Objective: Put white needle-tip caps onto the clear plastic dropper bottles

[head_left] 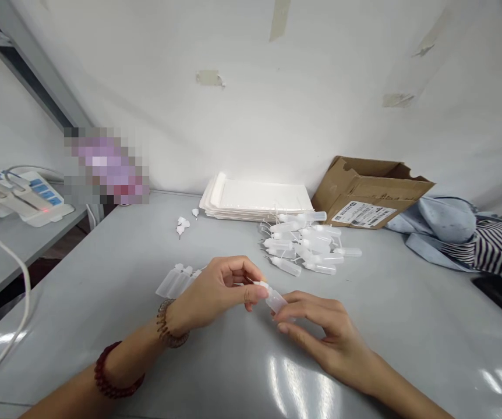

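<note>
A translucent plastic dropper bottle (pixel 276 300) sits in mid-air above the grey surface (pixel 391 331), held between the person's two hands. It looks light and thin-walled, probably a little soft when squeezed, and its smooth plastic may be slippery. The firmest hold appears to be around the body, as the narrow tip looks the most delicate part.

The left hand (pixel 220 292) forms a narrow grip, with thumb and fingers pinched at the bottle's capped end. The right hand (pixel 326 333) comes in from the other side, its fingers closed narrowly around the lower end of the bottle.

Just beyond the left hand lie a few flat, translucent plastic pieces (pixel 175 281). Farther ahead is a loose pile of similar capped bottles (pixel 303 244), lying at varied angles. Behind them are a stack of white trays (pixel 255 199) and a few small white scraps (pixel 182 226). To the right, an open cardboard box (pixel 367 192) leans near a pale blue cloth (pixel 434 228). A beaded red bracelet (pixel 117 372) and a coiled brown bracelet (pixel 170 325) circle the left arm.
</note>
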{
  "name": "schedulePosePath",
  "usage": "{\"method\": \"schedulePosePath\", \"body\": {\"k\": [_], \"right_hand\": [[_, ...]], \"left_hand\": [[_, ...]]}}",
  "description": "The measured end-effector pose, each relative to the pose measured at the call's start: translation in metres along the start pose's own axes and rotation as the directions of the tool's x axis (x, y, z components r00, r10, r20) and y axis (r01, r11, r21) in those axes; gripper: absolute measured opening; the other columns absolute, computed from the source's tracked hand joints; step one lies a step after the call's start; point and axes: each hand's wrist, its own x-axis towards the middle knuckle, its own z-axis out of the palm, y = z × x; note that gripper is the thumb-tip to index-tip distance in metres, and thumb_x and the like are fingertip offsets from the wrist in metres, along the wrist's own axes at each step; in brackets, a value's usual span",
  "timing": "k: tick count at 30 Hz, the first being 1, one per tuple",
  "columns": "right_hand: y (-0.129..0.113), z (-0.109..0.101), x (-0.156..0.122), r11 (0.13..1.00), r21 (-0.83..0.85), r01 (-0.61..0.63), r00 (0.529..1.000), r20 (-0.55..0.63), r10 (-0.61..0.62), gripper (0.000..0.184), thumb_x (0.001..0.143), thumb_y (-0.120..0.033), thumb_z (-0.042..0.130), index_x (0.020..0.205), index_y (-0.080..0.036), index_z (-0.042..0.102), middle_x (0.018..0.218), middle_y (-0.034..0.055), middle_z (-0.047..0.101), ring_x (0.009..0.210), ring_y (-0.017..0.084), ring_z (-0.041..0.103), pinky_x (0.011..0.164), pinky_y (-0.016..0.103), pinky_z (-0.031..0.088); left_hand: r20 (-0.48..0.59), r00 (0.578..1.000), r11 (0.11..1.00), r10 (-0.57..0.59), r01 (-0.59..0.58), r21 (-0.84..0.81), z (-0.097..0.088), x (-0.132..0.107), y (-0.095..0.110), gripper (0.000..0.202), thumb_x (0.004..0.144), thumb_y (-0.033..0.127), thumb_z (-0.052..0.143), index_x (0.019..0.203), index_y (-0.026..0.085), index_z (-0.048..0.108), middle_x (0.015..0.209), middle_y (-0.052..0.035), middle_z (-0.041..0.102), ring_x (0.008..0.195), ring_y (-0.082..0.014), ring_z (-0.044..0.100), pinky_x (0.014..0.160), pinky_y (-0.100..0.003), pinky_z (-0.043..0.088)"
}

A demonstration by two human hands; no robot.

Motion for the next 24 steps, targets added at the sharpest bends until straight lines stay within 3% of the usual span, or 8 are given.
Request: {"method": "schedulePosePath", "body": {"k": [4, 8, 11, 13, 17, 19, 21, 24], "right_hand": [[-0.002, -0.001, -0.001, 0.987, 0.055, -0.150, 0.989, 0.005, 0.150, 0.014, 0.090, -0.019, 0.051, 0.081, -0.020, 0.062, 0.071, 0.0010, 0.064, 0.068, 0.013, 0.058, 0.065, 0.027, 0.043], [-0.007, -0.002, 0.001, 0.897, 0.270, -0.349, 0.937, 0.082, 0.340, 0.013, 0.093, -0.031, 0.048, 0.100, -0.021, 0.053, 0.073, 0.0016, 0.067, 0.071, 0.016, 0.063, 0.066, 0.030, 0.043], [-0.008, -0.001, 0.002, 0.819, 0.420, -0.391, 0.920, 0.144, 0.365, 0.018, 0.094, -0.033, 0.045, 0.109, -0.021, 0.044, 0.081, 0.0023, 0.067, 0.066, 0.014, 0.064, 0.065, 0.030, 0.043], [-0.007, 0.001, 0.001, 0.840, 0.395, -0.372, 0.927, 0.121, 0.354, 0.015, 0.094, -0.031, 0.045, 0.106, -0.021, 0.045, 0.079, 0.0019, 0.067, 0.067, 0.014, 0.064, 0.065, 0.029, 0.044], [0.000, 0.007, -0.009, 0.984, 0.048, -0.169, 0.984, -0.050, 0.172, 0.015, 0.091, -0.022, 0.050, 0.106, -0.024, 0.048, 0.078, 0.0012, 0.066, 0.070, 0.015, 0.061, 0.061, 0.026, 0.045], [0.002, 0.010, -0.014, 0.992, -0.110, -0.056, 0.994, -0.094, 0.046, 0.022, 0.089, -0.017, 0.052, 0.109, -0.025, 0.048, 0.086, 0.0028, 0.067, 0.070, 0.015, 0.061, 0.060, 0.026, 0.045], [0.002, 0.011, -0.014, 0.991, -0.113, -0.065, 0.993, -0.109, 0.052, 0.021, 0.088, -0.018, 0.053, 0.108, -0.024, 0.049, 0.084, 0.0029, 0.067, 0.069, 0.015, 0.061, 0.060, 0.026, 0.044], [-0.002, 0.008, -0.009, 0.932, 0.232, -0.277, 0.958, -0.014, 0.288, 0.008, 0.091, -0.025, 0.050, 0.099, -0.022, 0.048, 0.073, 0.0005, 0.066, 0.063, 0.014, 0.061, 0.058, 0.026, 0.043]], "left_hand": [[0.004, 0.970, 0.949, 0.241, -0.237, 0.210, 0.001, -0.004, 0.000, 0.005, 0.076, 0.014, 0.067, 0.079, 0.014, 0.064, 0.080, -0.0024, 0.063, 0.074, -0.0128, 0.059, 0.069, -0.025, 0.052], [0.097, 0.903, 0.832, 0.419, -0.424, 0.357, -0.001, -0.006, 0.001, 0.005, 0.078, 0.010, 0.065, 0.081, 0.012, 0.067, 0.081, -0.0040, 0.064, 0.073, -0.0119, 0.059, 0.068, -0.023, 0.050], [0.112, 0.908, 0.840, 0.403, -0.415, 0.348, -0.003, -0.006, 0.004, 0.007, 0.076, 0.010, 0.068, 0.082, 0.013, 0.071, 0.083, -0.0039, 0.067, 0.069, -0.0102, 0.059, 0.062, -0.020, 0.048], [0.070, 0.942, 0.895, 0.328, -0.334, 0.296, -0.002, -0.007, 0.006, 0.009, 0.075, 0.012, 0.070, 0.083, 0.015, 0.073, 0.083, -0.0030, 0.067, 0.067, -0.0099, 0.059, 0.058, -0.019, 0.048], [0.022, 0.995, 0.983, 0.096, -0.098, 0.155, 0.000, -0.008, 0.005, 0.008, 0.075, 0.019, 0.070, 0.082, 0.015, 0.072, 0.072, -0.0004, 0.065, 0.057, -0.0096, 0.058, 0.052, -0.020, 0.049], [0.049, 0.997, 0.990, 0.054, -0.060, 0.129, 0.001, -0.008, 0.003, 0.009, 0.076, 0.021, 0.068, 0.081, 0.015, 0.072, 0.067, 0.0007, 0.063, 0.052, -0.0089, 0.056, 0.050, -0.020, 0.049], [0.069, 0.989, 0.973, 0.134, -0.144, 0.182, 0.001, -0.007, 0.002, 0.008, 0.077, 0.019, 0.068, 0.082, 0.014, 0.071, 0.068, -0.0003, 0.064, 0.055, -0.0099, 0.057, 0.052, -0.020, 0.048], [0.131, 0.922, 0.856, 0.365, -0.387, 0.343, 0.000, -0.007, 0.002, 0.010, 0.079, 0.013, 0.065, 0.085, 0.014, 0.072, 0.078, -0.0039, 0.066, 0.068, -0.0118, 0.059, 0.060, -0.022, 0.048]]}}
